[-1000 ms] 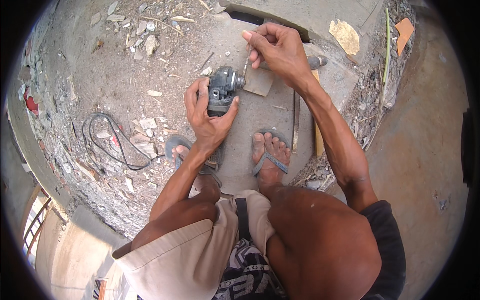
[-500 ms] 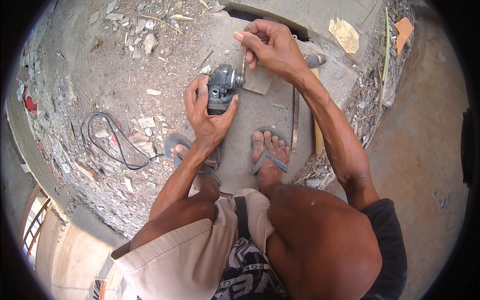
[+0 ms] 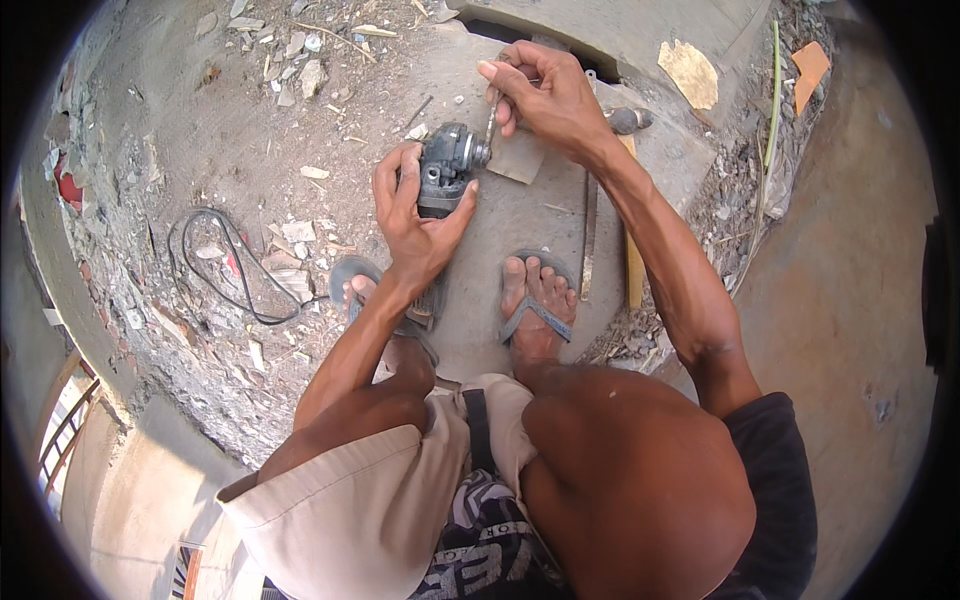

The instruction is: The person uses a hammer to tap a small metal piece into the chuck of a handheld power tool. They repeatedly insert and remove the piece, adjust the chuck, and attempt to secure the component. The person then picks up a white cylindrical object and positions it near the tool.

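My left hand (image 3: 415, 215) is closed around the head of a dark angle grinder (image 3: 447, 180). Its metal spindle (image 3: 478, 153) points right, toward my right hand. Beyond it, my right hand (image 3: 545, 95) pinches a thin, pale piece (image 3: 491, 128) that runs down to the spindle end. This piece appears as a narrow line; I cannot tell whether it is a rod or a disc seen edge-on. The grinder's body extends back under my left wrist, partly hidden by it.
A square tile piece (image 3: 517, 158) lies just right of the spindle. A hammer head (image 3: 628, 120) and wooden handle (image 3: 635, 265) show behind my right forearm, beside a flat bar (image 3: 589, 240). A black cable (image 3: 240, 275) loops at left among rubble. A dark gap (image 3: 500, 32) opens in the concrete.
Both hands keep their grips. The left hand and grinder have shifted slightly upward in view, and the thin piece at the spindle has tilted a little.
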A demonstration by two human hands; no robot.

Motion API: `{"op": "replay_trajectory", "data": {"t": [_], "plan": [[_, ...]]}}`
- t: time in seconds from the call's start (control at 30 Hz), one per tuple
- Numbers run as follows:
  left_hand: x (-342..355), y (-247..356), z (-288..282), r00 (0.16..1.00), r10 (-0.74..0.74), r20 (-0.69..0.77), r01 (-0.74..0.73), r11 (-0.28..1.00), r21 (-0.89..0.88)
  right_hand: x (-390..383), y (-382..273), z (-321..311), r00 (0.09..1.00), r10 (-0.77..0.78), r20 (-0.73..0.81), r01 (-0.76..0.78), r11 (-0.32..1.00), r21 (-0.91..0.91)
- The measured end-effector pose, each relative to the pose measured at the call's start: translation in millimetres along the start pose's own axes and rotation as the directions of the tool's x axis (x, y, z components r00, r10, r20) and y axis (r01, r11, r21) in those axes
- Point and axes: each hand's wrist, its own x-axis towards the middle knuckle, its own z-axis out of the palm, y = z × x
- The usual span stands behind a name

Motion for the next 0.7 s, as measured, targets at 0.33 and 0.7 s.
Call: {"op": "replay_trajectory", "data": {"t": [0.33, 0.7], "plan": [[-2, -2, -5, 1.0, 0.003, -0.003, -0.003, 0.998, 0.058, 6, 9, 7, 1.0, 0.022, 0.018, -0.023, 0.999, 0.038], [0, -3, -3, 1.0, 0.024, -0.015, -0.023, 0.996, 0.084, 8, 7, 9, 1.0, -0.002, 0.015, 0.002, 1.0, -0.002]]}}
